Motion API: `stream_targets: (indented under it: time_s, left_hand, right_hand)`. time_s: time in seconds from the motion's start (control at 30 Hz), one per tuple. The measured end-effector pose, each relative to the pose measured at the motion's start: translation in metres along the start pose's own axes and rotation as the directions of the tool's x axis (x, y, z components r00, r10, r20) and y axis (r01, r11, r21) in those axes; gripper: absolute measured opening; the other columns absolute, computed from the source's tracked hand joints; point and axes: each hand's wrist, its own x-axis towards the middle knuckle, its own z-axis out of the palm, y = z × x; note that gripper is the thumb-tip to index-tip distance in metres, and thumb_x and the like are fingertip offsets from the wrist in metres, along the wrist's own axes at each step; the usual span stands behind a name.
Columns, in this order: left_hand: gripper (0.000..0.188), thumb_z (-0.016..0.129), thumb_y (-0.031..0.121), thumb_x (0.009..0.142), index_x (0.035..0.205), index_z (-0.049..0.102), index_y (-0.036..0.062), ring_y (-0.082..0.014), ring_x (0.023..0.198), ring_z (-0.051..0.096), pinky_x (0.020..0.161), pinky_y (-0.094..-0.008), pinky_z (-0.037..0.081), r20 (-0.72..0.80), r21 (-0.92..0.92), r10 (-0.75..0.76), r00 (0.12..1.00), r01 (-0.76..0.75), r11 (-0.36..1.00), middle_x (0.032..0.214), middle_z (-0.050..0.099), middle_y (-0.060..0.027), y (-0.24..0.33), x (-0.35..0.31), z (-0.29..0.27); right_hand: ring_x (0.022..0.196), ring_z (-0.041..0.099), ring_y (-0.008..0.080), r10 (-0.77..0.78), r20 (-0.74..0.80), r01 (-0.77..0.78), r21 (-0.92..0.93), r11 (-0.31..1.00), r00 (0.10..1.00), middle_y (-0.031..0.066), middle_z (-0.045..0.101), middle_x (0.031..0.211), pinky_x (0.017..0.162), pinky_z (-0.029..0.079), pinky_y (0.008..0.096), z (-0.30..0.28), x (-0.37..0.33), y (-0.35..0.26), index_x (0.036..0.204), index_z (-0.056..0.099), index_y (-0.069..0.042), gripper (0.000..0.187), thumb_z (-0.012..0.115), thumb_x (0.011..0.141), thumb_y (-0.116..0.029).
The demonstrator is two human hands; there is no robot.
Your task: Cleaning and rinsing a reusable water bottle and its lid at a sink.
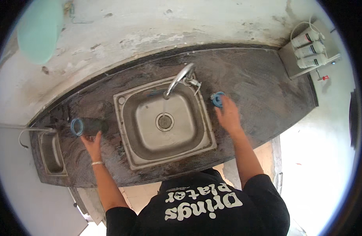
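My left hand (pixel 92 146) is beside a see-through dark bottle (pixel 95 125) with a blue rim, which stands uncapped on the counter left of the sink. Thumb and forefinger are spread apart next to the bottle's near side. Whether they touch it is hard to make out. To the right of the sink, my right hand (pixel 229 115) has its fingers on a round blue lid (pixel 217 99), low over the counter. The fingertips are partly hidden behind the hand. Between the hands lies a steel sink (pixel 124 135) under a curved chrome tap (pixel 181 78); a thin stream seems to fall toward the drain (pixel 164 122).
The dark stone counter (pixel 259 82) meets a stained wall (pixel 149 23). At the far left is a small steel basin (pixel 53 155) with a thin spout (pixel 25 135). A water filter unit (pixel 309 49) stands at the back right. A pale green oval (pixel 39 31) shows upper left.
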Motion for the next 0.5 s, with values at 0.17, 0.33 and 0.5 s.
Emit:
stream_targets:
  time_s: [0.17,0.33,0.5]
  left_hand:
    - [0.062,0.069,0.012,0.081,0.133,0.037,0.0000,-0.0257,0.112,0.050,0.098,-0.0395,0.039,-0.233,0.111,0.121,0.965,-0.097,0.989,0.127,0.048,-0.0152,0.018,-0.054,0.006]
    - [0.046,0.059,0.021,0.090,0.130,0.048,0.0017,-0.0181,0.110,0.052,0.094,-0.0317,0.040,0.432,-0.053,-0.177,0.884,0.221,0.974,0.121,0.056,-0.0103,0.036,-0.124,0.139]
    - [0.061,0.064,0.027,0.087,0.135,0.036,0.0024,-0.0201,0.118,0.045,0.093,-0.0311,0.041,0.727,-0.376,-0.333,0.601,0.754,0.539,0.133,0.042,-0.0102,0.047,-0.100,0.250]
  right_hand:
    - [0.095,0.058,0.0330,-0.259,0.070,0.236,0.235,0.943,0.963,0.0164,0.059,0.105,0.082,0.046,0.0425,0.037,-0.006,-0.066,0.107,0.056,-0.003,0.027,0.057,0.082,-0.012]
    - [0.077,0.063,0.0315,-0.342,0.229,0.279,0.266,0.923,0.912,0.0153,0.062,0.087,0.069,0.051,0.0404,0.109,0.018,-0.122,0.089,0.056,-0.003,0.012,0.050,0.084,-0.012]
    - [0.074,0.065,0.0329,-0.300,0.411,0.244,0.184,0.952,0.861,0.0179,0.064,0.079,0.062,0.052,0.0398,0.147,0.044,-0.176,0.083,0.056,-0.001,0.016,0.051,0.080,-0.016]
